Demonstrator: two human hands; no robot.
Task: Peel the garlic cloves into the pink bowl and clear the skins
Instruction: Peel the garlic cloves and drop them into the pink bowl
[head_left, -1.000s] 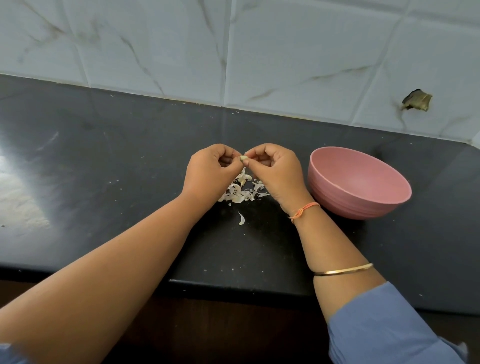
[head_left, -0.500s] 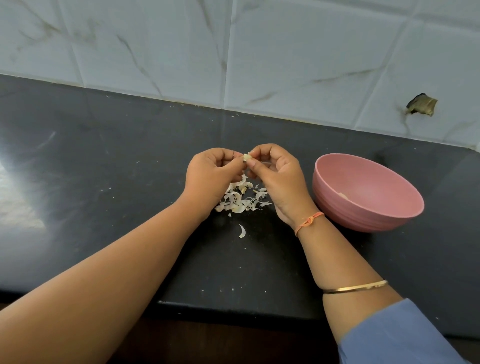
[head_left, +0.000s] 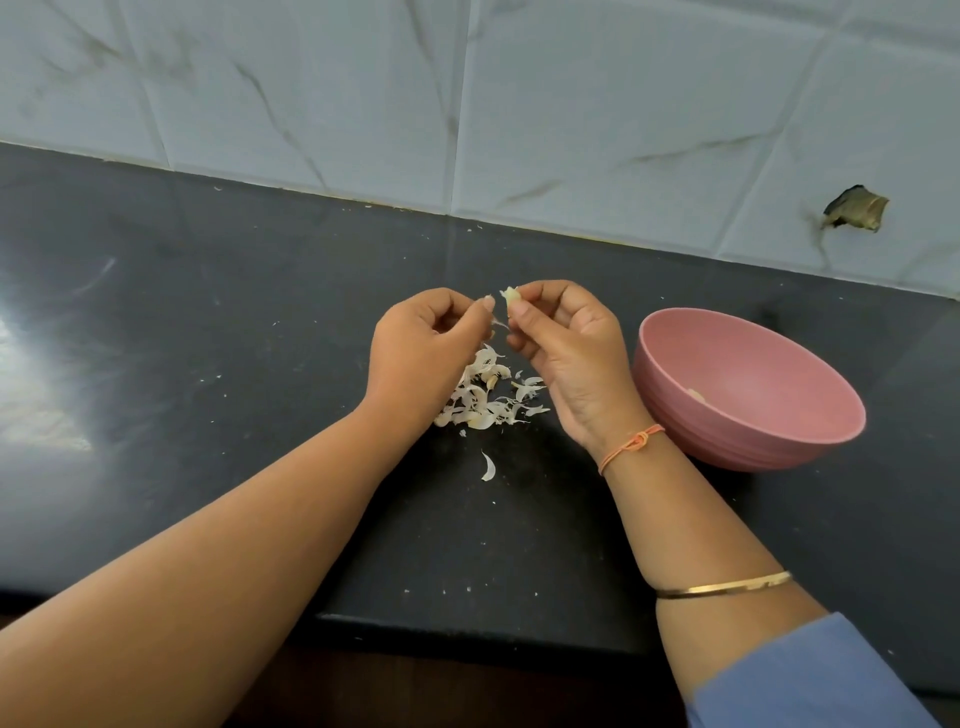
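Note:
My right hand (head_left: 569, 343) pinches a small pale garlic clove (head_left: 512, 296) between thumb and fingers above the counter. My left hand (head_left: 423, 353) is just left of it, fingers curled, pinching a thin strip of skin (head_left: 500, 325) that trails from the clove. Beneath both hands lies a pile of white garlic skins (head_left: 485, 397) on the black counter (head_left: 208, 415). One loose skin (head_left: 488, 466) lies nearer to me. The pink bowl (head_left: 748, 400) stands right of my right hand, with a pale peeled piece (head_left: 696, 395) just visible inside.
The counter's back edge meets a white marble-tiled wall (head_left: 571, 114), which has a broken hole (head_left: 854, 208) at the right. The front edge of the counter (head_left: 467, 631) runs under my forearms. Small skin flecks dot the surface.
My hands have drawn slightly apart, and a strip of skin now stretches between them. The camera has tilted, so the bowl and pile sit lower in view.

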